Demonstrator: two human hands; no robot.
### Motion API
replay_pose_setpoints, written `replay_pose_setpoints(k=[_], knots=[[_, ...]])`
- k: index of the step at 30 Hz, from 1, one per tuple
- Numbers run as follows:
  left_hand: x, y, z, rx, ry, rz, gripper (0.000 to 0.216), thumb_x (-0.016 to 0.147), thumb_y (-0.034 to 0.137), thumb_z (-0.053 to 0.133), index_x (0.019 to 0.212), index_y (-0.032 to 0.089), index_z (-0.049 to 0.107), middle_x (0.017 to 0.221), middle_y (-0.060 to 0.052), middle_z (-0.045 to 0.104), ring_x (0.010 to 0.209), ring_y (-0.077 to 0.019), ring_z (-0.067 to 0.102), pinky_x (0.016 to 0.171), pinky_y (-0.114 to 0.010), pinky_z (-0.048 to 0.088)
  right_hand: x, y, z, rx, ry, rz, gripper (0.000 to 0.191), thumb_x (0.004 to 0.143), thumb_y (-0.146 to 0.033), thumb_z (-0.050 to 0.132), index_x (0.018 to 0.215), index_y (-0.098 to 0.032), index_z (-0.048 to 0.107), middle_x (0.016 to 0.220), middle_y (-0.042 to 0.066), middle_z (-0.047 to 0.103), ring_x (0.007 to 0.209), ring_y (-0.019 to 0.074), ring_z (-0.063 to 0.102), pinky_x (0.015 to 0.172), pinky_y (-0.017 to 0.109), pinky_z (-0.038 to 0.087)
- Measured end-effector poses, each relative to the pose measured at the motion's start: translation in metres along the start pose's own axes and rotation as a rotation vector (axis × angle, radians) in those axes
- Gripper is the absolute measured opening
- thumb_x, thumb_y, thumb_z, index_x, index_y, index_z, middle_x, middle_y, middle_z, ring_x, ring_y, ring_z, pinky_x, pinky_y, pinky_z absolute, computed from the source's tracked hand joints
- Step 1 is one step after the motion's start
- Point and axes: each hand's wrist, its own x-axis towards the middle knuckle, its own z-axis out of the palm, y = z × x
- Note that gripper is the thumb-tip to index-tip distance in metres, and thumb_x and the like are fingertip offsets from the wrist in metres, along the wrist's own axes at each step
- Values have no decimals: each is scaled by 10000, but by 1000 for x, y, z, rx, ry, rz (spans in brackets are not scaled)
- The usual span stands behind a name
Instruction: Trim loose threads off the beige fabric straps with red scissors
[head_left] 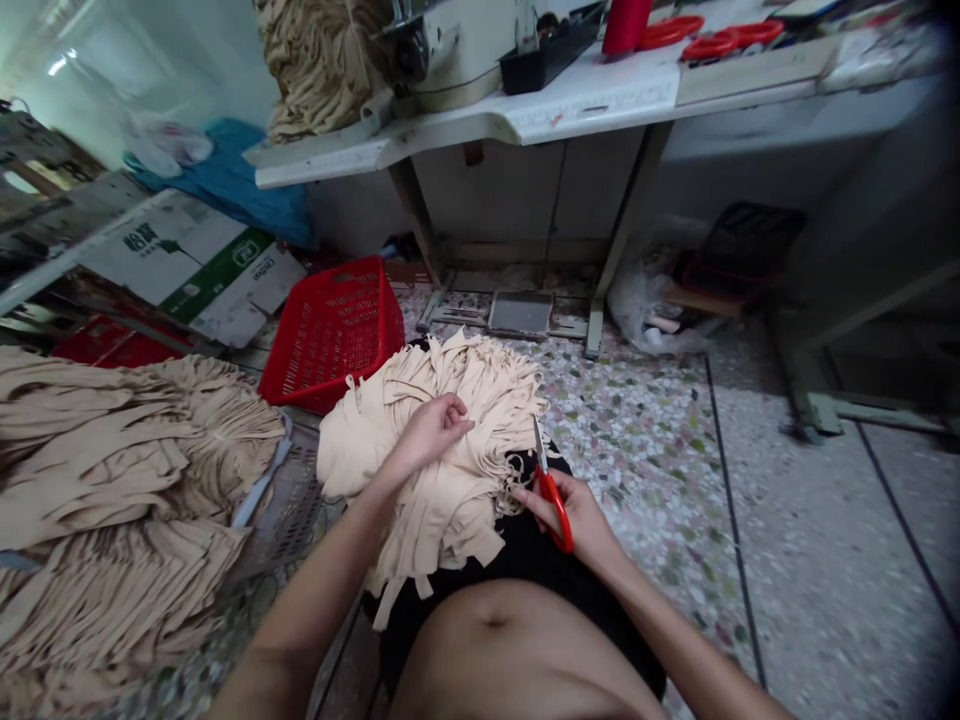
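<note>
A heap of beige cut fabric pieces (420, 400), with many narrow strips along its right side, lies across my lap over black clothing. My left hand (433, 432) is above the middle of this heap, its fingers curled in towards the thumb; whether cloth is pinched between them cannot be made out. In my right hand (581, 515) is a pair of red-handled scissors (553, 505), held by the handles with the blades pointing up and away, beside the heap's right edge. Thin curly fabric scraps (514, 485) hang between the scissors and the heap.
A red plastic basket (334, 330) stands just beyond the heap. More beige fabric (112, 470) fills a grey crate (289, 500) at left. Ahead is a sewing table (600, 105) with a sewing machine (465, 50), a red thread cone (624, 28) and a pedal (520, 312) below.
</note>
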Motion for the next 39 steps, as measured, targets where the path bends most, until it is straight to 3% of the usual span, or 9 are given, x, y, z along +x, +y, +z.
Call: replay_pose_setpoints(k=[3,11,15,19,25,28,31,34,39], knots=[[6,2,-2,-51,-30,14,180,808,305,726,871,161,638,777,-8,605,706,-149,548,658,-253,435,0,6,0,3,3,18,472,746,-538,864,684,-223,518,467,-62,518,403,111,434,421,225,308],[5,9,-23,-426,-184,-88,307,762,331,827,914,150,631,854,-8,619,766,-117,577,726,-226,437,0,-1,-2,11,-16,16,483,728,-546,873,679,-219,522,488,-61,525,418,109,442,427,225,317],[3,9,-23,-564,-118,-124,381,716,323,887,980,147,676,906,-13,650,783,-102,591,746,-213,440,0,-4,-3,1,-39,-1,459,757,-521,863,685,-215,528,486,-62,527,428,106,433,437,224,301],[8,8,-15,-684,-96,-160,394,680,338,917,943,134,706,835,-5,662,722,-91,581,716,-211,437,2,-13,0,-6,-48,-16,458,758,-514,864,678,-213,528,486,-61,529,432,105,431,442,224,301],[14,36,-17,-634,103,17,366,684,356,906,881,143,682,848,-14,666,756,-118,608,747,-236,479,5,-29,2,41,4,-42,469,720,-512,891,661,-215,533,478,-57,536,425,108,422,436,233,312],[7,55,-17,-546,-7,59,363,712,366,881,904,151,661,856,-22,660,760,-130,620,732,-243,490,7,-37,1,52,50,-79,442,687,-488,919,686,-210,575,526,-36,595,457,124,481,456,242,370],[-6,65,-9,-406,-108,35,325,744,360,854,894,152,654,848,-13,638,735,-122,596,674,-223,466,11,-49,2,121,94,-152,440,640,-462,951,725,-207,602,731,32,737,614,177,638,587,278,510],[-18,67,2,-352,-134,-27,318,749,359,843,882,143,652,818,-6,623,705,-115,569,629,-212,440,16,-63,6,180,129,-193,494,583,-467,975,759,-212,590,922,86,788,776,237,720,722,334,582],[-27,65,10,-409,-149,-119,397,734,365,857,1004,133,679,928,-44,683,751,-139,625,660,-235,490,22,-81,9,127,185,-220,519,654,-581,900,810,-227,555,933,102,775,800,254,735,747,362,603]])
